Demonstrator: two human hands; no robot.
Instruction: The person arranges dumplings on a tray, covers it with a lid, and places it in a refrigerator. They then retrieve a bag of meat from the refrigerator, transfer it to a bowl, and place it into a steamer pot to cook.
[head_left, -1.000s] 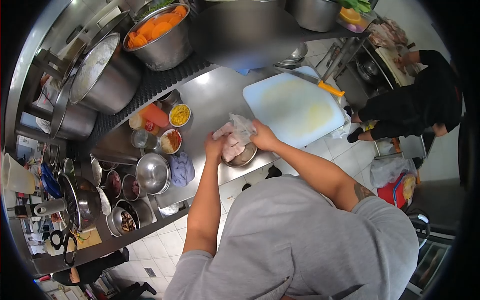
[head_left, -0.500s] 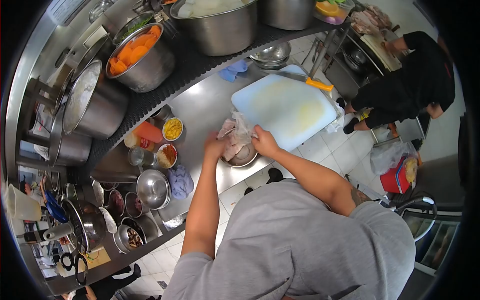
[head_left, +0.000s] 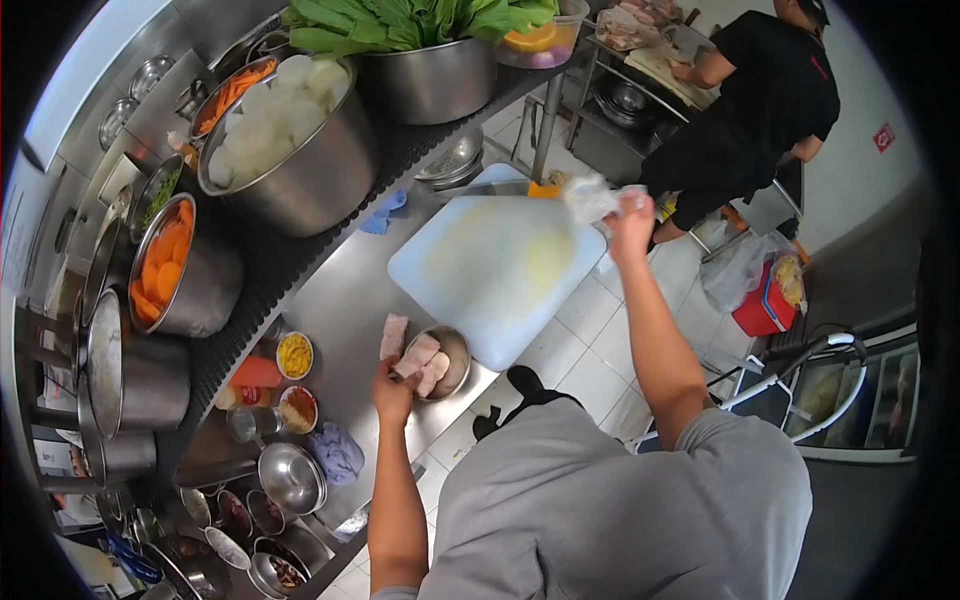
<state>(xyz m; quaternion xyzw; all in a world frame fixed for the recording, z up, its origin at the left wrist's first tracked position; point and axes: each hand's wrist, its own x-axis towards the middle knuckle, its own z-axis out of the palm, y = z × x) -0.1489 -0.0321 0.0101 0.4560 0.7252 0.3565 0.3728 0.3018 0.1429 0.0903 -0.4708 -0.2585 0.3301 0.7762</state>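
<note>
At the near edge of the steel counter, my left hand (head_left: pixel 392 392) pinches a pale pink slab of raw meat (head_left: pixel 417 354) over a small metal bowl (head_left: pixel 457 358). More pieces lie in the bowl, and another slab (head_left: pixel 394 335) is beside its rim, near my fingertips. My right hand (head_left: pixel 632 222) is raised off to the right, closed around a crumpled clear plastic bag (head_left: pixel 590 198) that is blurred by motion. Below the bag lies a white cutting board (head_left: pixel 480 250), with a yellow-handled knife (head_left: pixel 542 189) along its far edge.
Above the counter's left side runs a shelf with pots of sliced carrot (head_left: pixel 163 265), white slices (head_left: pixel 280 125) and leafy greens (head_left: pixel 420 25). Small bowls, bottles and a purple cloth (head_left: pixel 335 452) sit at left. A co-worker (head_left: pixel 745 110) stands at the back right.
My right hand has pulled the plastic bag away from the meat, up and to the right. My left hand stays with the meat at the bowl. The view has shifted.
</note>
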